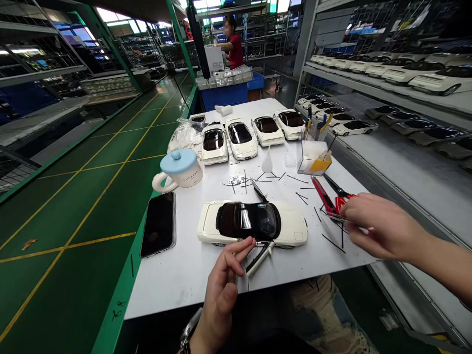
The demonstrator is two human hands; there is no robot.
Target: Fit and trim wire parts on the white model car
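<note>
A cream-white model car (291, 221) with a dark roof lies sideways on the white table, its near door (260, 260) swung out towards me and its far door (259, 191) also ajar. My left hand (223, 280) is open at the car's near side, fingers loosely bent and thumb apart, fingertips by the near door opening. Off to the right, my right hand (379, 223) is closed on thin metal tweezers (335, 216), partly hidden by the fingers. The tweezers' tip is above thin black strips (334, 243), beside a red cutter (322, 194) and red-handled scissors (341, 196).
Several white model cars (241, 140) stand at the back. A blue-lidded mug (188, 174) and a phone (159, 223) are on the left. A clear tool holder (313, 157) stands right. Racks of cars (405, 71) flank the table; a person in red (236, 51) works beyond.
</note>
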